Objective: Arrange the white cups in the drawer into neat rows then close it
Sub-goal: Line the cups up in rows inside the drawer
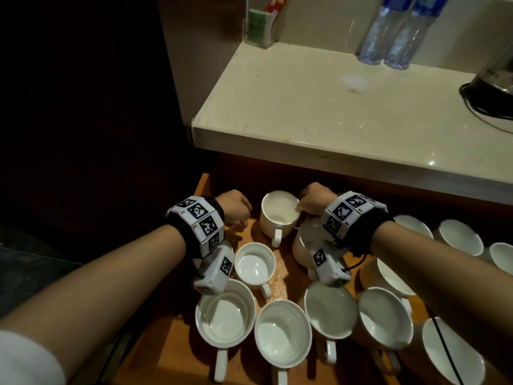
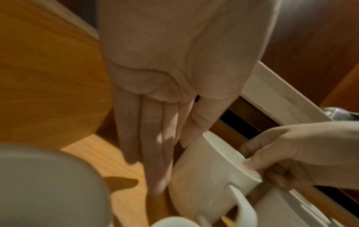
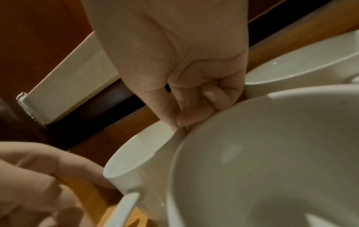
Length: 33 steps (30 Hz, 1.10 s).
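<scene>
White ceramic cup (image 1: 279, 215) stands upright at the open wooden drawer's (image 1: 204, 187) back, handle toward the person. Right hand (image 1: 315, 202) pinches its rim; left hand's (image 1: 234, 209) straight, closed fingers (image 2: 155, 153) touch its side. Wristbands hide neighbouring cups.

My head view is dim and warm-toned, its left side nearly black, while the pale tabletop (image 1: 319, 112) catches light from above with small glints along its front edge. Both wrist views look soft and smeared, and I see straight lines bow toward the edges.
</scene>
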### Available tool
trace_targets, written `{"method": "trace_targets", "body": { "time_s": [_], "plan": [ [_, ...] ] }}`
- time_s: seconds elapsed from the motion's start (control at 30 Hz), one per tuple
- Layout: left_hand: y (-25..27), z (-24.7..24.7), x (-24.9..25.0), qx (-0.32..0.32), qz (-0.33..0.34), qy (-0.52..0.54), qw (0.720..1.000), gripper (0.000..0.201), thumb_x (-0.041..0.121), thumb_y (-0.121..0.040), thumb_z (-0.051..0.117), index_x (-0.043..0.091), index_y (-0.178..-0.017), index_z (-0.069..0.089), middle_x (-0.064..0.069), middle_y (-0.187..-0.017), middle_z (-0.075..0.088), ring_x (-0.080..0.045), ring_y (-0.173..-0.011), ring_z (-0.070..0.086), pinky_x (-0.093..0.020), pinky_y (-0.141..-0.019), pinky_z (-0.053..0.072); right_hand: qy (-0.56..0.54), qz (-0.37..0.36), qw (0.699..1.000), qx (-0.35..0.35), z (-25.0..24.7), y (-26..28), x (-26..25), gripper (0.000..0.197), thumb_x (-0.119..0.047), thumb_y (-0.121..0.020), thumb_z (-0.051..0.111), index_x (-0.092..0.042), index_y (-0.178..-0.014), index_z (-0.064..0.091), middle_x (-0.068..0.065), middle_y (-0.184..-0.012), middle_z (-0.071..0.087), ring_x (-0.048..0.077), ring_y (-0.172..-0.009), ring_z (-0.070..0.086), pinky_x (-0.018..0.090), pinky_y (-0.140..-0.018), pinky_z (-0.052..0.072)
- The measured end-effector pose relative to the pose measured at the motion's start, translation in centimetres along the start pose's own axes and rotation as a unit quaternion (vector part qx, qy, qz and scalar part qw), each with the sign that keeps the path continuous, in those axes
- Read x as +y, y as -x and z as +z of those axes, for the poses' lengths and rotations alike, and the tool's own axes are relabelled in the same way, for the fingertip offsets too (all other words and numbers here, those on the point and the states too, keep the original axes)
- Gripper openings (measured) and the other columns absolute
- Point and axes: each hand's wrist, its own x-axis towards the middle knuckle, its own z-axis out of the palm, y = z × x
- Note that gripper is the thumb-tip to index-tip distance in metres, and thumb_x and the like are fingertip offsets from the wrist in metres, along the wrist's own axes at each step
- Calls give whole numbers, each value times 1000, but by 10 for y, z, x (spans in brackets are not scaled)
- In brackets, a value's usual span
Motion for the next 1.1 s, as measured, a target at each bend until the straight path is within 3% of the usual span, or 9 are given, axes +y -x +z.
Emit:
{"method": "trace_targets", "body": {
  "time_s": [0.1, 0.23, 0.37, 0.47, 0.6, 0.73, 0.87, 0.97, 1.1],
  "plan": [
    [2, 1, -1, -41, -26, 27, 998, 18, -3, -91, 47, 7, -77, 50, -17, -88, 68, -26, -78, 67, -29, -74, 55, -3, 3, 1000, -15, 0, 2, -5, 25, -10, -86, 64, 3, -107, 66, 10, -82, 63, 20, -73, 58, 24, -49, 38],
    [4, 0, -3, -55, -9, 88, 995, 38, -4, -90, 50, -1, -127, 47, -17, -83, 65, -22, -66, 64, -23, -58, 55, -10, 5, 1000, 4, 2, 3, -21, 23, -14, -88, 65, 0, -106, 63, 9, -84, 63, 20, -73, 60, 24, -53, 43],
    [2, -3, -7, -32, 12, 82, 996, 31, 5, -87, 58, -4, -116, 58, -16, -86, 66, -19, -62, 60, -19, -44, 46, -199, 31, 979, -27, 9, -3, -32, 9, -3, -88, 62, 0, -82, 56, 11, -69, 59, 24, -59, 64, 33, -58, 58],
    [-1, -6, -11, 30, -2, 116, 993, 25, 0, -88, 47, 0, -113, 50, -19, -88, 64, -21, -63, 57, -25, -54, 46, -320, 46, 944, -71, 13, -1, -38, 18, 5, -89, 57, 2, -72, 52, 17, -67, 60, 18, -43, 63, 32, -54, 57],
    [-5, -5, -16, 63, -18, 222, 973, 39, -2, -90, 41, 2, -128, 35, -17, -82, 62, -24, -64, 61, -36, -69, 55, -419, 43, 904, -78, 19, -3, -42, 18, 13, -89, 47, 6, -74, 53, 20, -72, 59, 24, -62, 62, 32, -66, 57],
    [-13, -4, -19, 110, -11, 276, 955, 49, -4, -87, 41, -7, -135, 30, -24, -95, 64, -18, -54, 61, -24, -46, 53, -462, 45, 882, -82, 25, -4, -44, 18, 15, -86, 50, 4, -72, 55, 17, -72, 59, 21, -67, 62, 34, -78, 57],
    [-17, -1, -22, 152, -31, 320, 935, 46, -3, -83, 34, -14, -127, 45, -28, -94, 69, -20, -43, 63, -23, -41, 51, -472, 25, 875, -100, 32, 1, -46, 20, 12, -87, 51, -2, -72, 56, 15, -81, 61, 22, -76, 62, 35, -81, 53],
    [-15, -2, -22, 121, -21, 299, 946, 23, 2, -85, 42, -4, -92, 63, -19, -84, 69, -31, -69, 67, -36, -65, 57, -455, 13, 884, -105, 35, 9, -49, 18, 6, -89, 49, -5, -82, 62, 21, -107, 66, 25, -88, 63, 27, -72, 51],
    [-14, 0, -23, 103, 17, 277, 955, 17, 2, -88, 48, 2, -82, 64, -11, -71, 59, -17, -51, 57, -24, -51, 49, -458, -8, 882, -109, 35, 16, -48, 31, 7, -92, 42, 2, -114, 63, 18, -122, 61, 25, -108, 63, 25, -78, 51]
  ]
}}
